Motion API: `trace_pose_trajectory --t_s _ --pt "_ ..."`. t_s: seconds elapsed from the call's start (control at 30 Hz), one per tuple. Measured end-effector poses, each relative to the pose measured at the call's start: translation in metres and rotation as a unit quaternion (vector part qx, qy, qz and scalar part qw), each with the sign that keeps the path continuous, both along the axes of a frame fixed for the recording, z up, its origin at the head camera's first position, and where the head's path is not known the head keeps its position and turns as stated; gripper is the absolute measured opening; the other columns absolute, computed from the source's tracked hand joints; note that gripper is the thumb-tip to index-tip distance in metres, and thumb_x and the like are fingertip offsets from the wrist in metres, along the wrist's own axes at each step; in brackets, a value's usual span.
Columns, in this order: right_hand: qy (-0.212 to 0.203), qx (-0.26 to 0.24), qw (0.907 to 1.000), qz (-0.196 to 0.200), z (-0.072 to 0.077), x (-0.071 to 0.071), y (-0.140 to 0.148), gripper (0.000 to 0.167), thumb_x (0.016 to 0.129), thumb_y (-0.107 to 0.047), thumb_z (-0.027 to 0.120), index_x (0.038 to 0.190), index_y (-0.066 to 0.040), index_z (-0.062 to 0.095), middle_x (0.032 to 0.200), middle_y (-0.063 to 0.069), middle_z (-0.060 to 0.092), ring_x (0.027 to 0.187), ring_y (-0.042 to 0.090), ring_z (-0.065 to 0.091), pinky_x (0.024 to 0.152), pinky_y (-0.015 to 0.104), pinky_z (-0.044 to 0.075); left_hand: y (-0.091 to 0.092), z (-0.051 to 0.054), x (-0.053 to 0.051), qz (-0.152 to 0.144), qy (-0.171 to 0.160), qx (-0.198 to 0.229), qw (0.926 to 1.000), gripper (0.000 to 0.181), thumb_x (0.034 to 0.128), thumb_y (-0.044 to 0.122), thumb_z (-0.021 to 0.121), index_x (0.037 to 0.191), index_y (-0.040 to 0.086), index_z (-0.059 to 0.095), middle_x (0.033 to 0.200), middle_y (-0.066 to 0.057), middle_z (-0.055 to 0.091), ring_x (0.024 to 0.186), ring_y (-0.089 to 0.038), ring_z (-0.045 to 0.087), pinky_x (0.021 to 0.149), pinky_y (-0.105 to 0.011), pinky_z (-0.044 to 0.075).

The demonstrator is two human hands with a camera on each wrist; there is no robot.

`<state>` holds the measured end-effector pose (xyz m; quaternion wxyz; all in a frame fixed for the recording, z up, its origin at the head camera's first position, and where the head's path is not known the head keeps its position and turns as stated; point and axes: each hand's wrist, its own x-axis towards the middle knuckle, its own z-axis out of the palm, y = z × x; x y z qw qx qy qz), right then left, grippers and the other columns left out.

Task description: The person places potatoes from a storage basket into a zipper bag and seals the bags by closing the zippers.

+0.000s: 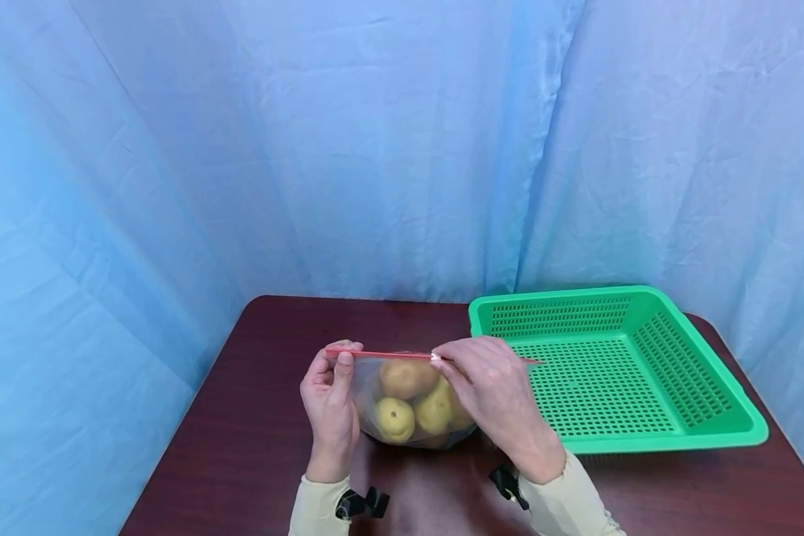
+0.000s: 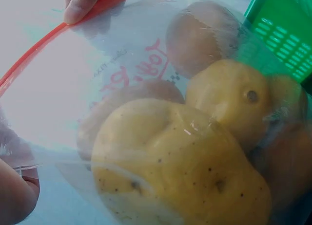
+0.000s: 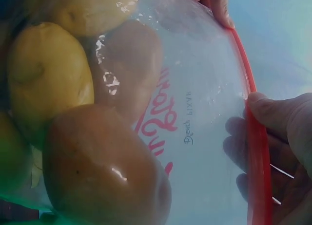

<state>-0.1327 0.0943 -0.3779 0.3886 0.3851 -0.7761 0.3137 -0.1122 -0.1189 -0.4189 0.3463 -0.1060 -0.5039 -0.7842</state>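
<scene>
A clear zip bag [image 1: 367, 376] with a red closing strip [image 1: 383, 354] holds several yellow fruits [image 1: 394, 420] and brownish, potato-like ones [image 1: 405, 378]. My left hand [image 1: 331, 408] pinches the strip's left end, thumb in front and fingers behind. Near the strip's middle, my right hand [image 1: 499, 383] grips it at a small white slider [image 1: 435, 357] with thumb and forefinger. The right wrist view shows pink lettering [image 3: 163, 108] on the plastic. In the left wrist view a large dotted yellow fruit [image 2: 165, 157] lies close up, left thumb [image 2: 14, 193] at the edge.
A green perforated basket [image 1: 710, 441] stands at the right of the dark wooden table [image 1: 241, 439], partly behind my right hand. Light blue curtains [image 1: 375, 149] hang behind the table and along its left side.
</scene>
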Motion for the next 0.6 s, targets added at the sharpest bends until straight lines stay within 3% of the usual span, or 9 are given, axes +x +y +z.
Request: trace_pose_trajectory --t_s 0.6 --pt "0.006 -0.007 0.9999 -0.01 -0.0034 -0.0005 0.0073 0.03 0.106 -0.032 0.061 0.099 -0.007 0.076 0.091 -0.001 0.075 0.082 0.018 0.072 0.082 0.041 0.055 -0.002 -0.0026 -0.001 -0.008 0.001 0.007 0.9999 0.013 0.1021 0.001 0.062 0.108 -0.009 0.069 0.1 -0.004 0.074 0.106 -0.022 0.066 0.097 -0.03 0.051"
